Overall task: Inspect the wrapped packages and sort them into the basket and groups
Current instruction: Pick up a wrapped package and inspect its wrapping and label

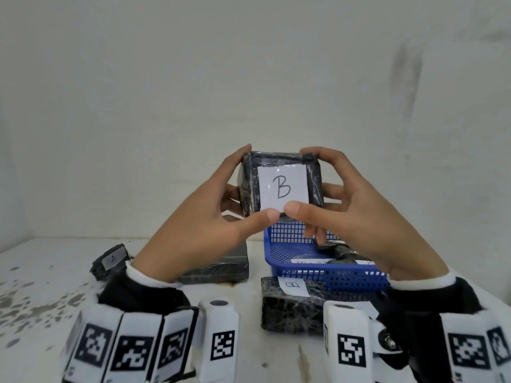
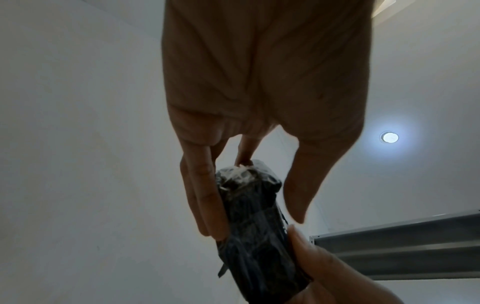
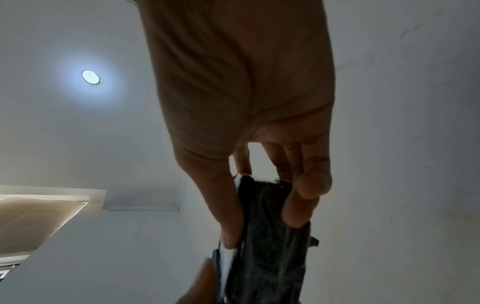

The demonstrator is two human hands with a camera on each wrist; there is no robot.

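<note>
Both hands hold up a black plastic-wrapped package [image 1: 280, 183] whose white label reads "B" and faces me. My left hand [image 1: 221, 200] grips its left side, thumb under the label's lower edge. My right hand [image 1: 340, 197] grips the right side, thumb meeting the left thumb. The same package [image 2: 257, 230] shows dark between the fingers in the left wrist view, and the package [image 3: 270, 236] again in the right wrist view. Below stands a blue mesh basket [image 1: 293, 261] holding wrapped packages. Another "B" package [image 1: 290, 305] lies in front of the basket.
A package labelled "A" [image 1: 110, 261] lies at the left behind my left wrist. A flat black package [image 1: 221, 266] sits left of the basket. The white table [image 1: 41, 299] is stained with grey spots. A wall rises close behind.
</note>
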